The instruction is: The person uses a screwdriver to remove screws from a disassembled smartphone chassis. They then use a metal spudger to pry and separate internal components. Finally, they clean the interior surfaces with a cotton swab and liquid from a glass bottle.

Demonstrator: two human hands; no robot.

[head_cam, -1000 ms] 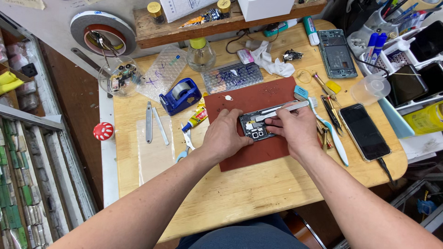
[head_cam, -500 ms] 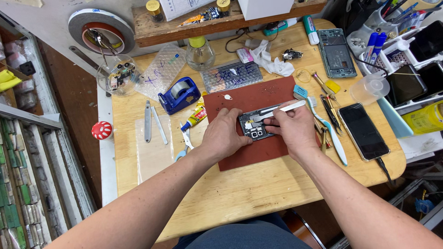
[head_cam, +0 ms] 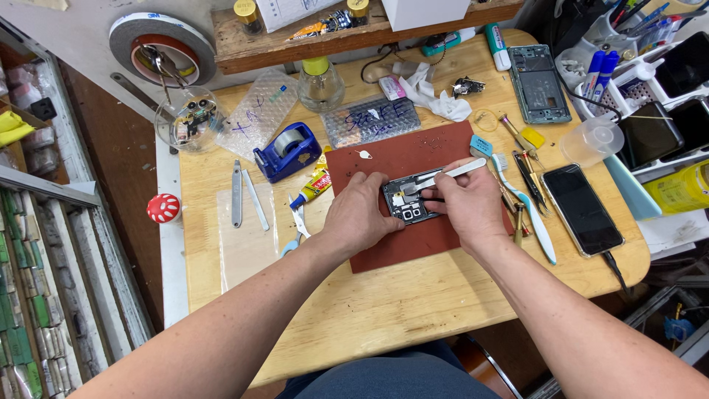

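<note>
We see the left hand (head_cam: 360, 214) resting on a reddish-brown mat (head_cam: 384, 247), its fingers (head_cam: 377, 185) curled over the left edge of an opened phone (head_cam: 408, 204) and pressing it down. The right hand (head_cam: 467, 201) sits on the other side of the phone; its fingers pinch a pair of white tweezers (head_cam: 443, 176), whose tips meet the phone's insides just beside the left fingertips. The phone lies flat on the mat, between the two hands.

Just beyond the right fingers, on the wooden surface (head_cam: 413, 310), lie two toothbrushes (head_cam: 517, 196) and some small hand tools (head_cam: 526, 166); past those, a dark phone (head_cam: 582, 209) lies face up with a cable at its lower end. Farther above the right hand a green phone frame (head_cam: 539, 83) lies open. Left of the left fingers we find a glue tube (head_cam: 314, 186), scissors (head_cam: 297, 225) and, a little farther up, a blue tape dispenser (head_cam: 288, 151). Well apart on the left, two metal pry tools (head_cam: 245, 201) lie side by side.
</note>
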